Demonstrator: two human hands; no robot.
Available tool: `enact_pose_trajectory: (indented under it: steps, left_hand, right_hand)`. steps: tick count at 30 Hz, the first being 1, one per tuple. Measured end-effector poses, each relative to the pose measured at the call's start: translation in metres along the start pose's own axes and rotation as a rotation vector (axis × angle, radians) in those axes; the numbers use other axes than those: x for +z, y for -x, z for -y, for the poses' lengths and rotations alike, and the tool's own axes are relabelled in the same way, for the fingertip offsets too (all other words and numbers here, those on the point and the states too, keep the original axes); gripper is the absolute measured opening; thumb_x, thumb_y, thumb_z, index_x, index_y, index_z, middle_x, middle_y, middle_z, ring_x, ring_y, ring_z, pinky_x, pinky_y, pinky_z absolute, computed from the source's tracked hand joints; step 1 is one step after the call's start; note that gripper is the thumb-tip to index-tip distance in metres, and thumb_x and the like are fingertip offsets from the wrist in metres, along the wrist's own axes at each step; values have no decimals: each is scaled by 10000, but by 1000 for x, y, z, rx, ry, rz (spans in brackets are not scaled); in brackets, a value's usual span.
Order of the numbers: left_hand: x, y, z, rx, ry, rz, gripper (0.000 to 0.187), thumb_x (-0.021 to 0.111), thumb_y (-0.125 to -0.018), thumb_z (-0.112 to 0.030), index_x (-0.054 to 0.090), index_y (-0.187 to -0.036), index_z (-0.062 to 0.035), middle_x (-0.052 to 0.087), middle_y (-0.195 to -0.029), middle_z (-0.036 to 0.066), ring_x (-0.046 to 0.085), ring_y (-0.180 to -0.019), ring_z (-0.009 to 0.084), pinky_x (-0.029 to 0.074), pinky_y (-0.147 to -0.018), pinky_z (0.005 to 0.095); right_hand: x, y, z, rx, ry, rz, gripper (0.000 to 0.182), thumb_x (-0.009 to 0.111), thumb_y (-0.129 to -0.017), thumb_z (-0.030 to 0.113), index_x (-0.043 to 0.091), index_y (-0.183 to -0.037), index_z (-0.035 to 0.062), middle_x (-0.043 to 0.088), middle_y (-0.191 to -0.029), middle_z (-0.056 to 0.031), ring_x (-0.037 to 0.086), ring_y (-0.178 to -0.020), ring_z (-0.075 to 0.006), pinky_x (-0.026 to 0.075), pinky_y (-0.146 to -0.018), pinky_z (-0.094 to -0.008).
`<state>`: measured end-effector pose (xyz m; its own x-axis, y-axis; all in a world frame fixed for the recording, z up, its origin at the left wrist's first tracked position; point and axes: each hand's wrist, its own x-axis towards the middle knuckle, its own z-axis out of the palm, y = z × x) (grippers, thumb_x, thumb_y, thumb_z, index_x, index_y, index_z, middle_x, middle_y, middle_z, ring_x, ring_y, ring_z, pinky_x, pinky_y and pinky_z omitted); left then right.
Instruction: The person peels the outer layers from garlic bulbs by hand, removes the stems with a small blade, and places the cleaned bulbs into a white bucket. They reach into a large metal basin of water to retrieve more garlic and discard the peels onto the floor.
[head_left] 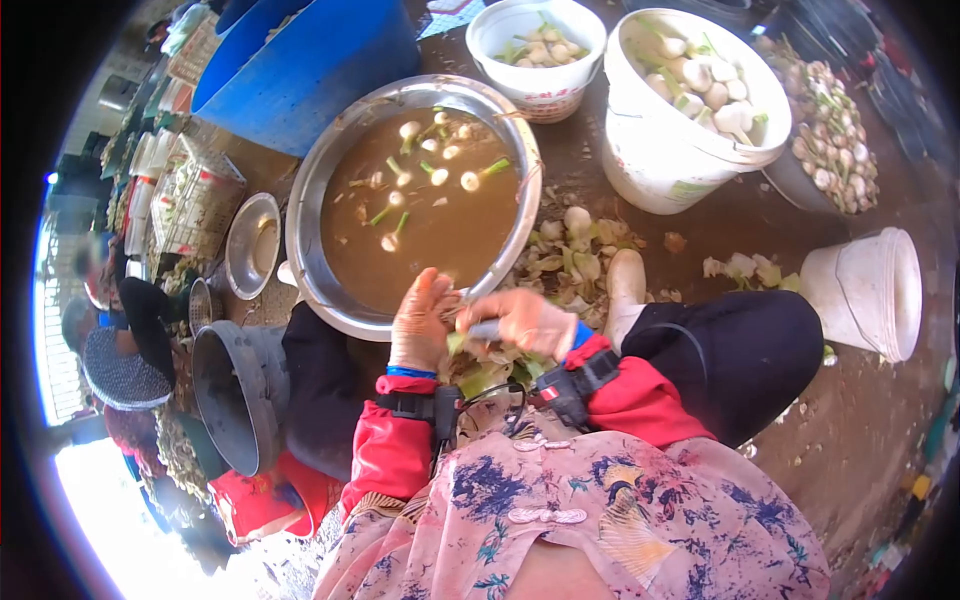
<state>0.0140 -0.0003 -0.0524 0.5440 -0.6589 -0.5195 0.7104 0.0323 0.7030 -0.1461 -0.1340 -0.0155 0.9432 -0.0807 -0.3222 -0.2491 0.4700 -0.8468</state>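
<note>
Both of my hands are close together over my lap, just below the near rim of a metal basin (303, 215). My left hand (424, 318) has its fingers curled at something small and pale that is too blurred to name. My right hand (520, 322) is closed round a small grey tool (484, 330), its fingers partly smeared by motion. Brown water fills the basin, and several white bulbs with green stems (470, 181) float in it. Pale green peelings (485, 374) lie below my hands.
A blue tub (310, 80) stands behind the basin at the left. White buckets of bulbs (655, 165) are at the back. An empty white bucket (865, 295) lies tilted at the right, a grey bucket (240, 395) at the left. Another person (125, 365) sits at the far left.
</note>
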Motion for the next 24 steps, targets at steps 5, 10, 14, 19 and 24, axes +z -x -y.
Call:
enact_pose_trajectory:
  steps: [5,10,14,19,24]
  left_hand:
    - [-10,17,-26,8,-144,-94,412,630,-914,-331,552,-1255,-112,621,-1091,48,608,-917,200,509,-784,379]
    - [-26,18,-17,-43,-81,-228,359,628,-919,-310,582,-1201,-94,638,-1016,47,624,-851,187,533,-730,359]
    - [-20,20,-8,-47,-94,-220,340,629,-918,-299,587,-1180,-85,642,-984,50,628,-824,186,536,-714,352]
    - [10,1,-27,-93,-230,-299,335,619,-926,-247,584,-1202,-61,624,-985,47,616,-816,158,525,-688,303]
    - [26,-108,-28,24,-538,-109,439,656,-894,-203,542,-1276,-19,603,-988,22,570,-799,109,483,-672,249]
  right_hand:
    - [-39,-18,-66,346,952,-158,333,687,-800,332,707,-1035,97,699,-953,-120,640,-865,-204,488,-810,-322]
    - [-115,-25,-84,99,-1,-1204,302,685,-767,137,701,-1062,75,708,-919,-89,623,-778,-184,477,-754,-268]
    - [-171,-21,-58,259,257,-1282,457,661,-761,68,629,-1216,105,672,-1102,-130,634,-1004,-257,471,-857,-310]
    - [-190,-47,-28,381,922,-1051,665,589,-729,-16,489,-1347,211,408,-1445,-115,489,-1240,-326,419,-1009,-388]
    - [-223,-76,-40,424,1011,-801,461,483,-825,-9,598,-1236,165,533,-1342,-128,595,-1110,-315,449,-976,-368]
